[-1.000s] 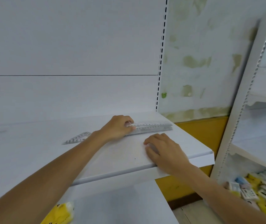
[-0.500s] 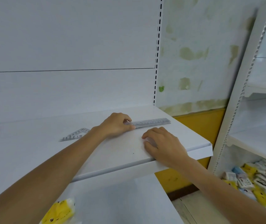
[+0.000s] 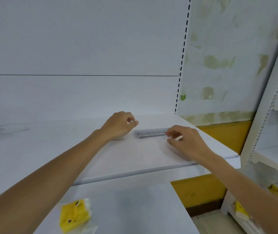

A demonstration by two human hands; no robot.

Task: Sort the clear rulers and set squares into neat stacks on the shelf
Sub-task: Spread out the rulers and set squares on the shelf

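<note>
A small stack of clear rulers (image 3: 150, 132) lies flat on the white shelf (image 3: 134, 159), running left to right near the back. My right hand (image 3: 185, 142) is at the stack's right end, with the index fingertip and thumb pinched around that end. My left hand (image 3: 119, 124) hovers just left of the rulers, fingers loosely curled and apart from them, with nothing visible in it. A sliver of a clear set square (image 3: 118, 138) shows under my left wrist; the rest of it is hidden.
A slotted upright (image 3: 183, 61) ends the shelf's back panel at the right. A second white shelf unit (image 3: 268, 119) stands at the right, with yellow packets (image 3: 277, 191) low down. A yellow packet (image 3: 75, 215) lies on the lower shelf.
My left hand has lifted off the rulers' left end and drawn back slightly. My right hand has moved from the shelf's front part up to the rulers' right end.
</note>
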